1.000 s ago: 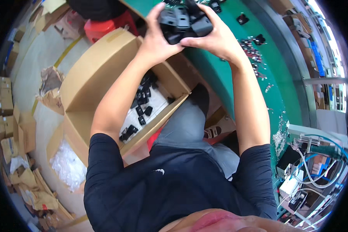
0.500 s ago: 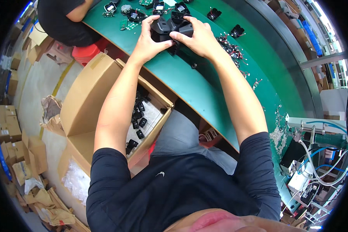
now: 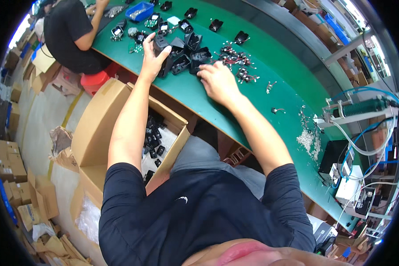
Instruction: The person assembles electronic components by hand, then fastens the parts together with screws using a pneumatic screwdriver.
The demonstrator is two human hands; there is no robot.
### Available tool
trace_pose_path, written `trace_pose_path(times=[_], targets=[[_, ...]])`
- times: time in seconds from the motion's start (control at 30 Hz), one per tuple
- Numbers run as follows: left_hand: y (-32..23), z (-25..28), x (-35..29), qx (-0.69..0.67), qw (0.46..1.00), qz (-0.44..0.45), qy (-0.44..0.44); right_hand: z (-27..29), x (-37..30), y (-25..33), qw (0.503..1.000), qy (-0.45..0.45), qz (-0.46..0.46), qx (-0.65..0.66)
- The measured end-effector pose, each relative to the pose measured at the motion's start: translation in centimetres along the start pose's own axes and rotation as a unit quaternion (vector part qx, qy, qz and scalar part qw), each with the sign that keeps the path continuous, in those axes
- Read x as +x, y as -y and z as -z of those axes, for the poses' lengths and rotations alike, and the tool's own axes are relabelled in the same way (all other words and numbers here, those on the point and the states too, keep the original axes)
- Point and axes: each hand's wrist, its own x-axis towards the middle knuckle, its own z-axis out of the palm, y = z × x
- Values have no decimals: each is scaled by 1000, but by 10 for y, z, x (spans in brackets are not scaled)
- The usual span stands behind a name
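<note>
A cluster of black plastic housings (image 3: 188, 55) lies on the green table (image 3: 252, 102) in front of me. My left hand (image 3: 151, 60) rests against the left side of the cluster, fingers spread, thumb touching one housing (image 3: 160, 43). My right hand (image 3: 215, 80) lies palm down on the table at the cluster's right edge, fingertips just at a housing and nothing gripped. Below my left arm, an open cardboard box (image 3: 99, 128) holds more of the same black parts (image 3: 153, 139).
Bundles of small wired parts (image 3: 235, 60) lie right of the cluster, and a pile of white bits (image 3: 308, 139) lies further right. A co-worker in a black shirt (image 3: 68, 31) sits at the table's far left beside a blue tray (image 3: 142, 11). A red stool (image 3: 93, 80) and more cartons stand on the floor.
Both hands carried a bunch of black housings from above the box onto the green table. The bunch now lies on the table and the hands have loosened from it.
</note>
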Motion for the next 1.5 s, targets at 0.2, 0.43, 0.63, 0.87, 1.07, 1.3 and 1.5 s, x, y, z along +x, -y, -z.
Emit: trace_pose_path(times=[0.2, 0.43, 0.63, 0.87, 1.07, 1.3, 1.5], targets=[[26, 13, 10, -176, 979, 22, -97, 11, -42, 23, 995, -29, -52, -79], [17, 25, 8, -170, 972, -55, -154, 23, -85, 10, 984, -65, -133, -96], [-61, -26, -20, -123, 985, -123, -15, -12, -31, 3, 987, -78, -93, -108], [-98, -102, -50, -157, 960, -8, 230, 24, -80, 30, 995, -55, -34, -81], [-88, -200, -66, -133, 875, 99, 454, 99, -189, 52, 965, -29, -257, -38], [-110, -286, -60, -64, 802, -139, 577, 139, -248, 76, 896, -108, -431, -22], [-87, -314, -104, -62, 824, -165, 539, 140, -263, 71, 903, -109, -414, -32]])
